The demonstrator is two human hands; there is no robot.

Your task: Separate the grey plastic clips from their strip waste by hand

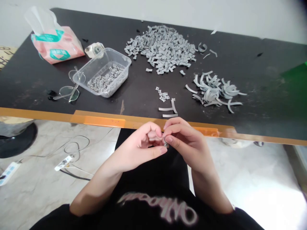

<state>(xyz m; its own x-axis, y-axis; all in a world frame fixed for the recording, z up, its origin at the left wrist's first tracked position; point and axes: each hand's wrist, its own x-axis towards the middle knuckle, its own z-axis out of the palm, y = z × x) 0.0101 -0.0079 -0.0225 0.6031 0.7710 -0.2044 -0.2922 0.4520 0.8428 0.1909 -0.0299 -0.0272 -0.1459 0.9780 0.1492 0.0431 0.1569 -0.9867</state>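
Head view: just on my side of the orange tape [100, 120], my right hand [192, 143] pinches a small grey piece [166, 145], its long axis hidden; my left hand [135, 150] curls in opposite, thumb beside the piece, its grip I cannot tell.

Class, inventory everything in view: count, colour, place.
table: one, black, ahead
edge tape: several, orange, near edge
tissue pack: one, pink, left
tub: one, clear, left of centre
tub pieces: many, grey, inside
crumpled item: one, whitish, behind tub
glasses: one pair, clear, left
heap: many pieces, grey, far centre
small cluster: about ten, grey, nearer
loose strips: three, grey, near edge
strip pile: many, grey, right
power strips: two, white, floor left
cables: several, pale or black, floor left
round object: one, black, floor left
held item: one, grey, below centre
shirt: one, black, bottom
left hand, right hand: two, bare, near edge
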